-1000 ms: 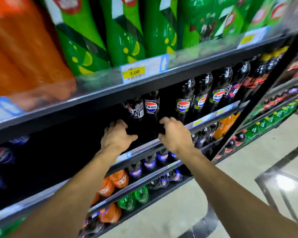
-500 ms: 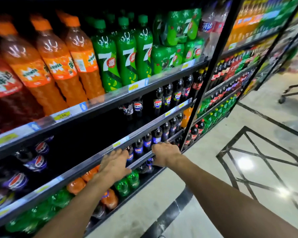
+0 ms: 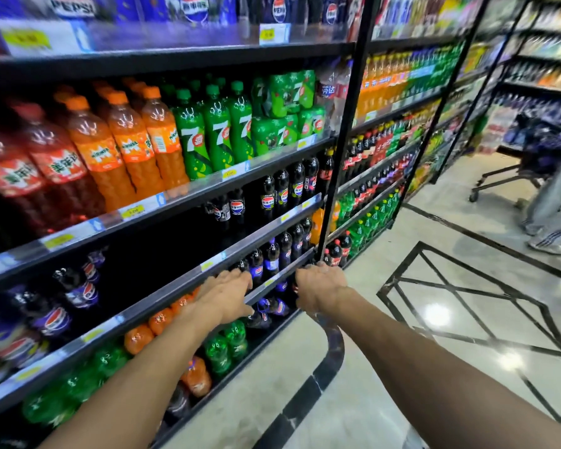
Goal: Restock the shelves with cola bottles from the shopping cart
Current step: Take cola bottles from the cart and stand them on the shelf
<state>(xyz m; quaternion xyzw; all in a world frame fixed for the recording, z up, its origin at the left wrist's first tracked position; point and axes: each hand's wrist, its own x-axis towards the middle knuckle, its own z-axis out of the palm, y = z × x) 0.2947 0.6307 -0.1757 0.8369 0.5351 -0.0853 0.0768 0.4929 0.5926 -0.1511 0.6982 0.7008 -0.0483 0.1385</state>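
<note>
Standing upright, cola bottles (image 3: 268, 197), long axes vertical

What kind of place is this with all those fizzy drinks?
Most likely a supermarket drinks aisle. Long shelves are packed with soda bottles, yellow price tags sit on the shelf edges, and a shopping cart stands farther down the aisle.

PEPSI on top pack (image 3: 73, 8); 7 on green bottles (image 3: 191, 137).
</note>
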